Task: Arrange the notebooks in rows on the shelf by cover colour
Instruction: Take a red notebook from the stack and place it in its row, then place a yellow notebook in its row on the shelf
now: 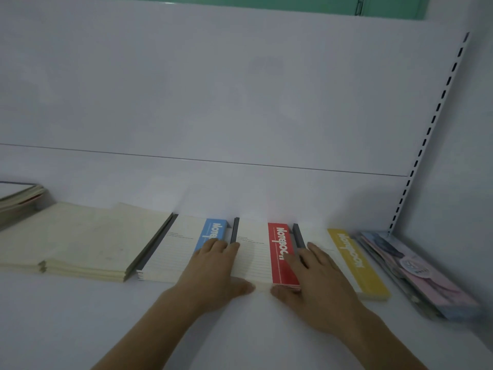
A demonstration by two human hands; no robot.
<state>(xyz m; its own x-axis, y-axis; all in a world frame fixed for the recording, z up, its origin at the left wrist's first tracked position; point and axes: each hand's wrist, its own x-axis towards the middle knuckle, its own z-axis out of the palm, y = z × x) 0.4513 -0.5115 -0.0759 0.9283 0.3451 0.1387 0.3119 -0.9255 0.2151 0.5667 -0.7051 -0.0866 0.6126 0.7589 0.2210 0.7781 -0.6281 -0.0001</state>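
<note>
- Shelf (80, 316), white: one board, filling the lower half of the frame, with a white back panel (213, 89) behind it and one slotted upright (426, 134) at the right.
- Banded notebook stacks, three in a row across the lower centre: blue-banded stack (173, 252), red-banded stack (256, 252), yellow-banded stack (354, 263). All lie flat, long axis running from the front edge towards the back panel, colour band on the right side of each cover, lettering running along the band.
- Dark spines: three visible, one on the left edge of each banded stack.
- Cream notebook stacks (88, 244), lower left: at least two plain piles, flat, touching side by side; exact count unclear.
- Mixed pile (18, 201), far left edge: partly cut off, count not readable.
- Pictorial-cover pile (416, 273), pink and blue, lower right: flat, just beside the yellow-banded stack, angled along the same front-to-back axis.
- My left hand (213, 273): fingers straight, lying across the gap between the blue-banded and red-banded stacks, thumb at the red stack's front edge.
- My right hand (317, 287): fingers straight, resting on the red band and the yellow stack's spine, thumb at the front edge.
- Hands apart, bracketing the red-banded stack.
- Open room: bare shelf along the whole front, widest at lower left.
</note>
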